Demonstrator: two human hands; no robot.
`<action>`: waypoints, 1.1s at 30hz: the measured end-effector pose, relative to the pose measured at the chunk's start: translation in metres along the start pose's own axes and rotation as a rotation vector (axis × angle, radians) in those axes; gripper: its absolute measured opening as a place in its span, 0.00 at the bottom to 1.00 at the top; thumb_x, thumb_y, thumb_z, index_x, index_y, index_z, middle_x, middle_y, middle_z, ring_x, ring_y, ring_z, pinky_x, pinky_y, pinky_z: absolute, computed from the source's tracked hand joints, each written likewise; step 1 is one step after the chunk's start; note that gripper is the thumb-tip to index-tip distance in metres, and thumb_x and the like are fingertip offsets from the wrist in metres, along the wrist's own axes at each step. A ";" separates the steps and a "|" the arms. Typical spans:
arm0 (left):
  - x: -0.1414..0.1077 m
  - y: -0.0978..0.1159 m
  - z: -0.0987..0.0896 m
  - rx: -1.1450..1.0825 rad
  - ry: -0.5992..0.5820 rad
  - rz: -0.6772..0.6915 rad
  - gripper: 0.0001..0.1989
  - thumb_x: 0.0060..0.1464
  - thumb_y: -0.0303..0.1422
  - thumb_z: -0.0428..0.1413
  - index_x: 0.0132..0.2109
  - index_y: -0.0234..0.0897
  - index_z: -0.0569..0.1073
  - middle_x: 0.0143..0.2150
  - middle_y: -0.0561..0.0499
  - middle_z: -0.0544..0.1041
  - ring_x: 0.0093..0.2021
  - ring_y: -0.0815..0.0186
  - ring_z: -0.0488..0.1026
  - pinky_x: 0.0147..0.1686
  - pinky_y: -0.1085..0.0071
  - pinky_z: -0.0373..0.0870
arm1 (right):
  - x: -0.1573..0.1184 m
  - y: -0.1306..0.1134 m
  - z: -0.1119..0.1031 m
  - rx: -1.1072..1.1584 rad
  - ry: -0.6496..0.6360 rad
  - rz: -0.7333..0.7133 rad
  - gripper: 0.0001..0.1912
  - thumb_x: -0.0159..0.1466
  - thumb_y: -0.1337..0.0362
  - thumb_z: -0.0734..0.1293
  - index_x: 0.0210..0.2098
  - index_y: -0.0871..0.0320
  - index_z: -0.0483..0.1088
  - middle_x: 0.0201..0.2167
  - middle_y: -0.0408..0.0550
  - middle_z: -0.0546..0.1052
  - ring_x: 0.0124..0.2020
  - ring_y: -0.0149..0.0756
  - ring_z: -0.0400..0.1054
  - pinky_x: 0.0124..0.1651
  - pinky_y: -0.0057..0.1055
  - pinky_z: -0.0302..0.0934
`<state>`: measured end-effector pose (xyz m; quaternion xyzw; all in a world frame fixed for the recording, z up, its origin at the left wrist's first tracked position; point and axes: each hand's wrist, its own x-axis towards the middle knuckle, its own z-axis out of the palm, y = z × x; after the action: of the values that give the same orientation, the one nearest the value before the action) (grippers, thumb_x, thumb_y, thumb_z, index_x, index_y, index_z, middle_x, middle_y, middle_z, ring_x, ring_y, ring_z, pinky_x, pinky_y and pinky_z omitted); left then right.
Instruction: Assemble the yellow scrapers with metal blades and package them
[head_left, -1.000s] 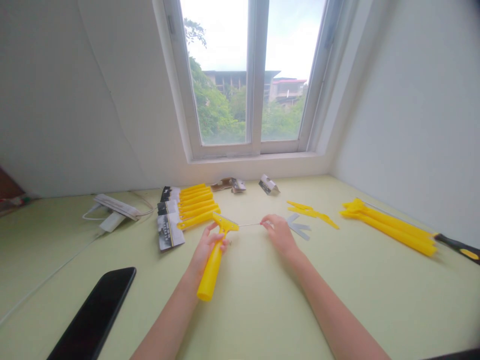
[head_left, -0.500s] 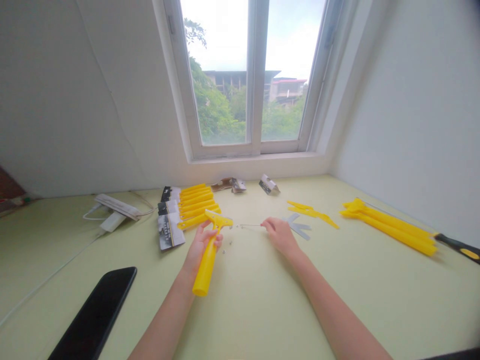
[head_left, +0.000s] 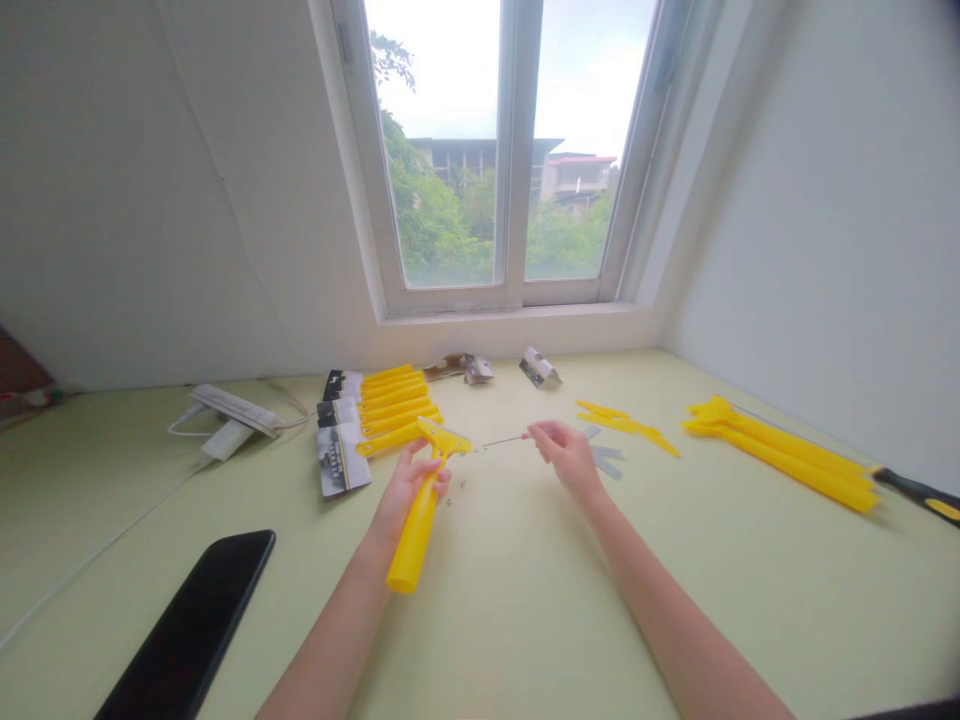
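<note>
Left hand [head_left: 401,492] gripping your yellow plastic scraper [head_left: 414,545], right hand [head_left: 568,457] pinching a metal rod [head_left: 505,440], card sleeves [head_left: 345,462] holding yellow handles [head_left: 394,439] beyond the scraper

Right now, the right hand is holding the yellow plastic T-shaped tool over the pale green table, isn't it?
Not the right hand: the head view shows the left hand holding the yellow plastic T-shaped tool over the pale green table.
</note>
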<state>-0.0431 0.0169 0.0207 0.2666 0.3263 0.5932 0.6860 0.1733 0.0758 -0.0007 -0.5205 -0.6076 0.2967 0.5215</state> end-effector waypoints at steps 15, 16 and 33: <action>-0.001 -0.013 0.007 0.115 -0.061 -0.136 0.25 0.42 0.22 0.52 0.48 0.43 0.56 0.36 0.50 0.67 0.20 0.79 0.64 0.19 0.83 0.57 | -0.021 -0.034 0.004 0.250 -0.048 -0.298 0.07 0.58 0.61 0.63 0.34 0.57 0.68 0.29 0.47 0.74 0.30 0.33 0.67 0.30 0.29 0.62; -0.001 -0.013 0.007 0.117 -0.063 -0.136 0.25 0.42 0.22 0.53 0.48 0.43 0.56 0.36 0.51 0.66 0.20 0.79 0.64 0.19 0.83 0.57 | -0.021 -0.034 0.003 0.247 -0.051 -0.302 0.07 0.58 0.61 0.63 0.34 0.57 0.68 0.30 0.47 0.74 0.31 0.33 0.68 0.31 0.29 0.62; 0.002 -0.021 0.004 0.236 -0.154 -0.105 0.25 0.39 0.24 0.54 0.46 0.41 0.57 0.33 0.52 0.70 0.19 0.76 0.65 0.19 0.79 0.55 | -0.028 -0.046 -0.005 -0.093 0.083 -0.432 0.11 0.57 0.59 0.63 0.22 0.58 0.65 0.18 0.42 0.67 0.21 0.29 0.61 0.25 0.26 0.56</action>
<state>-0.0267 0.0160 0.0073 0.3727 0.3535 0.4919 0.7030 0.1605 0.0355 0.0334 -0.4135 -0.6960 0.1284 0.5728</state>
